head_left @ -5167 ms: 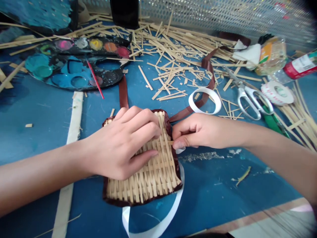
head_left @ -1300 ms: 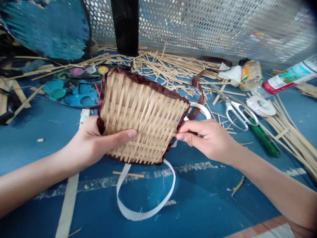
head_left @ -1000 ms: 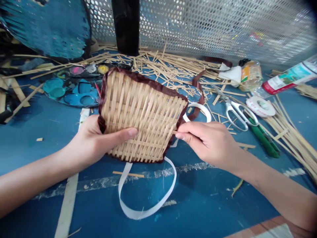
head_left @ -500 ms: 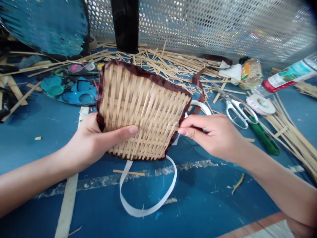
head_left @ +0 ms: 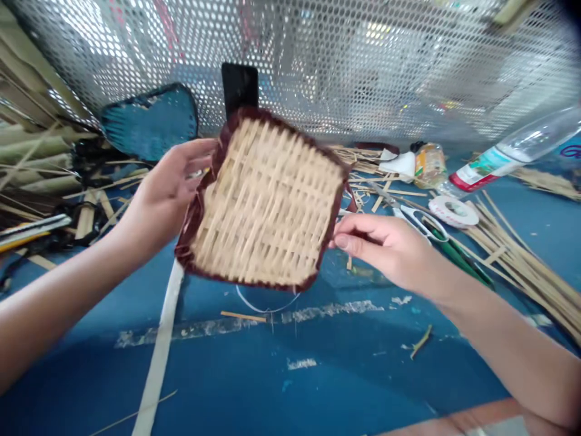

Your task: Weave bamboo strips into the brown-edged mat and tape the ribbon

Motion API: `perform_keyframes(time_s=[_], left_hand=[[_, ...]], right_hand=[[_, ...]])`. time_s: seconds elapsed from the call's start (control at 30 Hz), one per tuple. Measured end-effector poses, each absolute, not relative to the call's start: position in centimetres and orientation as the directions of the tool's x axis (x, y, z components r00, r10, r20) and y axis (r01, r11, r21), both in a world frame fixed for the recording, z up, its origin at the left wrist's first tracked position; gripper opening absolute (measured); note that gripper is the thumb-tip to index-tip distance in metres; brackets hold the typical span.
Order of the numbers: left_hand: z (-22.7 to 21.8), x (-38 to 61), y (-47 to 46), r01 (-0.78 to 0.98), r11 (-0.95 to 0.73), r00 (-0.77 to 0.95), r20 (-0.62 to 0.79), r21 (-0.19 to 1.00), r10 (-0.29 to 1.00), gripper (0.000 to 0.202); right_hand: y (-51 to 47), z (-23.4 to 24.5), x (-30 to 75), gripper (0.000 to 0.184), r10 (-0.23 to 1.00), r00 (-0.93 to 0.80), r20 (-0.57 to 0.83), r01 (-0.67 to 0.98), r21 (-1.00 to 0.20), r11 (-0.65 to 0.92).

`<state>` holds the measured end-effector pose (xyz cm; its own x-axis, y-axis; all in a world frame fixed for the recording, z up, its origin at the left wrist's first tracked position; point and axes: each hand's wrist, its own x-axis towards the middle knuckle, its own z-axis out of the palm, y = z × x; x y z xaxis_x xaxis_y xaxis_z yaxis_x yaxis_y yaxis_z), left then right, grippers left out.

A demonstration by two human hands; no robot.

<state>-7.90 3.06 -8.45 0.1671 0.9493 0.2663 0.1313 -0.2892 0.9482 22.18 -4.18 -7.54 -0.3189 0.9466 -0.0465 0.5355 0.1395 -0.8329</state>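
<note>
A woven bamboo panel (head_left: 267, 206) with a gathered dark brown fabric edging (head_left: 193, 227) is held up over the blue table, tilted and slightly blurred. My left hand (head_left: 166, 191) supports its left side, with the fingers reaching behind the edging and their tips hidden. At the lower right edge, my right hand (head_left: 379, 245) pinches with thumb and forefinger; whether a loose strip end is between them I cannot tell. Part of a white band loop (head_left: 267, 310) shows below the panel's bottom edge.
White-handled scissors (head_left: 420, 221), a tape roll (head_left: 454, 211), a green-handled tool (head_left: 467, 260) and bamboo strips (head_left: 512, 260) lie right. Behind them is a plastic bottle (head_left: 485, 169). A perforated metal screen (head_left: 318, 72) closes the back, with a blue-painted woven piece (head_left: 149, 121) against it.
My left thumb has come off the panel's front, and that hand has moved up along its left edge. The panel has turned and risen, covering most of the white loop. The view has shifted.
</note>
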Motion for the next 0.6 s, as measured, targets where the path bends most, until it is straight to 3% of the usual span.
perform_keyframes(time_s=[0.13, 0.33, 0.4, 0.5, 0.6], left_hand=[[-9.5, -7.8, 2.9, -0.066, 0.097, 0.336, -0.069, 0.993, 0.939, 0.069], [-8.9, -8.2, 1.1, -0.056, 0.304, 0.484, -0.240, 0.951, 0.841, 0.091], [-8.2, -8.2, 0.9, -0.038, 0.334, 0.488, -0.274, 0.942, 0.829, 0.083], [-7.8, -7.7, 0.5, 0.025, 0.359, 0.452, -0.330, 0.933, 0.829, 0.047], [-8.1, -6.7, 0.0, 0.031, 0.410, 0.410, -0.386, 0.911, 0.826, 0.041]], right_hand=[[-5.0, -8.6, 21.3, 0.027, 0.961, -0.270, 0.065, 0.555, -0.805, 0.211], [-5.4, -9.3, 20.5, 0.024, 0.959, -0.282, 0.045, 0.558, -0.805, 0.202], [-5.6, -9.3, 20.4, 0.024, 0.959, -0.284, 0.022, 0.591, -0.783, 0.193], [-5.9, -9.4, 20.2, 0.026, 0.951, -0.307, -0.039, 0.600, -0.783, 0.162], [-5.8, -9.6, 20.2, 0.028, 0.947, -0.312, -0.075, 0.614, -0.777, 0.141]])
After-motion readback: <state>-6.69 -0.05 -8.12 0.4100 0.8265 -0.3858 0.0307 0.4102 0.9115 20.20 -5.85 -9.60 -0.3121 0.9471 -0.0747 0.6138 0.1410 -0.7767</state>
